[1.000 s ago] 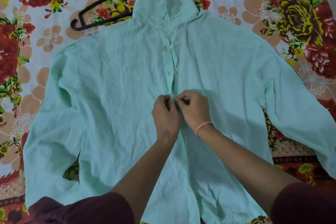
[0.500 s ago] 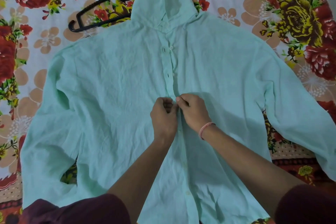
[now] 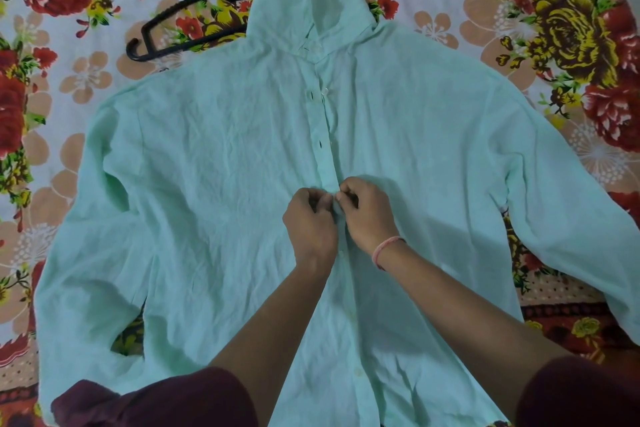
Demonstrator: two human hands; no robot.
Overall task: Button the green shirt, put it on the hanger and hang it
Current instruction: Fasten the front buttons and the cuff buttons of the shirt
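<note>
Green shirt [image 3: 214, 184] flat, front up, on floral bedsheet [image 3: 571, 28]. Left hand [image 3: 310, 222] and right hand [image 3: 367, 211] both pinch the placket [image 3: 323, 121] mid-chest, working 1 button. 2 buttonholes [image 3: 320, 142] above look unfastened; lower ones, can't tell. Black hanger [image 3: 180, 42] lies untouched, partly under the collar [image 3: 304, 3]. Estimate: buttoning underway; hanger loading and hanging both left.

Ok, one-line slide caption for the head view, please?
Left hand and right hand pinch the mid-front placket of the green shirt spread on a floral sheet; black hanger lies by the collar.
</note>
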